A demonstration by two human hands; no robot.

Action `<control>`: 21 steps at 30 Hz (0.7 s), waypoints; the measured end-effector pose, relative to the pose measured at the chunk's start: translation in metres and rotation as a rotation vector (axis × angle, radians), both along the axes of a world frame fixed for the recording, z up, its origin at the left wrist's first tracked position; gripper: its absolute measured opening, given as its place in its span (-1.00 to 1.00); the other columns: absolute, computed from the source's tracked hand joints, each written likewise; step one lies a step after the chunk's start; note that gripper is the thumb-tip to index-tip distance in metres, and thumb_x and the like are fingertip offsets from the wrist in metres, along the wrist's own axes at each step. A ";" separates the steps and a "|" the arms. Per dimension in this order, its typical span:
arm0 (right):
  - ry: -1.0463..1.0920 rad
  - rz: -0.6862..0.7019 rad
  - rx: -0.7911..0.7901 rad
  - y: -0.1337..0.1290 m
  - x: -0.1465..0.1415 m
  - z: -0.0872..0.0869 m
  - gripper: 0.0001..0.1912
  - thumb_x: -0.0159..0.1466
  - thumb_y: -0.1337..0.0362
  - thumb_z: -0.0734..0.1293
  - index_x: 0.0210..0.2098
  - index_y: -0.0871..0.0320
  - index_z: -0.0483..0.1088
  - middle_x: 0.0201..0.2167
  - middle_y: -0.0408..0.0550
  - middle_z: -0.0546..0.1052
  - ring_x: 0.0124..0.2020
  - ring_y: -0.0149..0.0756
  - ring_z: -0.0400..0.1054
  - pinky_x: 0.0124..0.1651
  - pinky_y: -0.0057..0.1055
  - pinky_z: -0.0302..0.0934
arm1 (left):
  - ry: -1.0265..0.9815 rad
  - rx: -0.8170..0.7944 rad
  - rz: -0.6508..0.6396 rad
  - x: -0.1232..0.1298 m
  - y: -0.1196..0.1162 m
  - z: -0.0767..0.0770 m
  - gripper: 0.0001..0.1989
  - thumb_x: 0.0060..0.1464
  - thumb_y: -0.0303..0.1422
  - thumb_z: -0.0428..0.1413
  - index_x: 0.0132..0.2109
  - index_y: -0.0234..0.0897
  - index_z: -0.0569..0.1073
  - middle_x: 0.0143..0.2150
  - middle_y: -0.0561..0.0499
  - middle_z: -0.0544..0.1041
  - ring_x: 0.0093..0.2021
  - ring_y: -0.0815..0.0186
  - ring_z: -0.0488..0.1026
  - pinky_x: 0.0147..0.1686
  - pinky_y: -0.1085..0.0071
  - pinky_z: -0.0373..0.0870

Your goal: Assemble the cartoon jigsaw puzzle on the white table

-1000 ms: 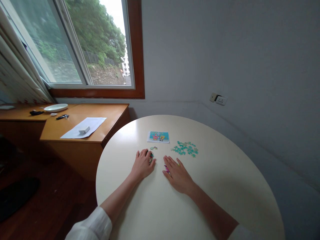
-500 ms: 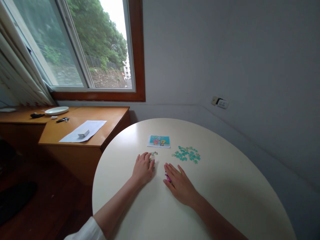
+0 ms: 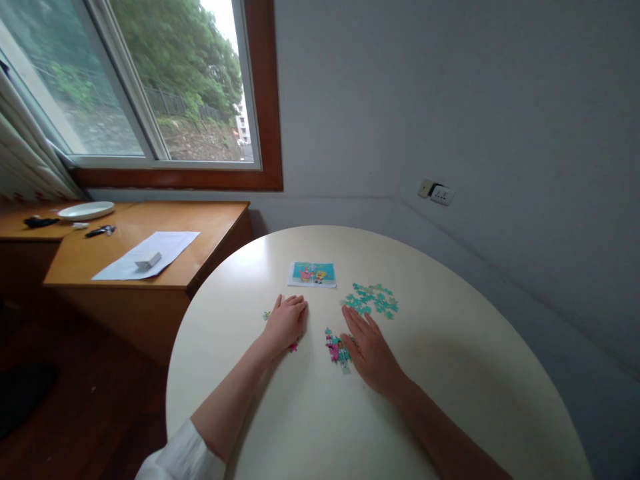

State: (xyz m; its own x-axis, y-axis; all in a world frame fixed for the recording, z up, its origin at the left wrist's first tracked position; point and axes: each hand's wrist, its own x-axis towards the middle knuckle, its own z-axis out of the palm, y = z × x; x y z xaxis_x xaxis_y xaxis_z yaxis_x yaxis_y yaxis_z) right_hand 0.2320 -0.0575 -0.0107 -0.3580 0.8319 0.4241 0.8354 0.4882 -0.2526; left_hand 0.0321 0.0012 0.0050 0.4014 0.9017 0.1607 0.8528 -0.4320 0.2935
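Note:
My left hand [image 3: 286, 325] rests on the white round table, its fingers bent and close together, over small puzzle pieces; a pink piece [image 3: 293, 347] shows under its near edge and a pale piece [image 3: 267, 315] lies to its left. What its fingers hold, if anything, is hidden. My right hand [image 3: 369, 347] lies with fingers stretched out, touching or just over the right side of a pink and teal cluster of pieces [image 3: 334, 349]. Its fingertips reach the near edge of a spread of teal pieces [image 3: 373, 299]. A cartoon picture card [image 3: 313, 274] lies beyond both hands.
The round table [image 3: 450, 400] stands against the wall. At the left, a wooden desk [image 3: 215, 223] holds a white plate [image 3: 87, 211], white paper [image 3: 173, 247] with a small white box [image 3: 149, 261], and dark small items.
My left hand has drawn its fingers together over the pieces. My right hand has shifted right, uncovering more of the pink and teal cluster. The camera view has turned slightly.

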 end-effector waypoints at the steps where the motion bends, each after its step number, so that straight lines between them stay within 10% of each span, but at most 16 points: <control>1: 0.023 -0.012 0.013 0.002 0.002 -0.002 -0.48 0.33 0.18 -0.03 0.23 0.23 -0.05 0.15 0.13 0.22 0.19 -0.19 0.05 0.18 -0.05 -0.06 | -0.016 -0.008 -0.013 -0.002 0.000 0.003 -0.65 0.11 -0.47 -0.20 -0.14 -0.21 0.45 0.01 -0.03 0.43 0.06 0.23 0.29 0.16 0.10 -0.04; 21: 0.168 0.001 0.013 0.002 0.004 -0.007 -0.49 0.31 0.18 0.02 0.19 0.26 0.06 0.13 0.18 0.25 0.16 -0.17 0.11 0.14 -0.10 0.09 | -0.189 -0.023 0.131 -0.003 0.007 0.003 -0.83 -0.06 -0.50 0.03 -0.31 -0.29 0.48 -0.22 -0.09 0.46 -0.17 0.20 0.36 -0.01 0.10 -0.05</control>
State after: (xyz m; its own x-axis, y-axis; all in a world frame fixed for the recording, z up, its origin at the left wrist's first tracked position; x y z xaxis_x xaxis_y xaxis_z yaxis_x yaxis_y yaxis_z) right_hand 0.2360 -0.0554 -0.0175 -0.2824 0.8252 0.4891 0.7813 0.4937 -0.3819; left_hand 0.0292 0.0081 0.0080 0.2457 0.9484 0.2003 0.8301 -0.3126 0.4617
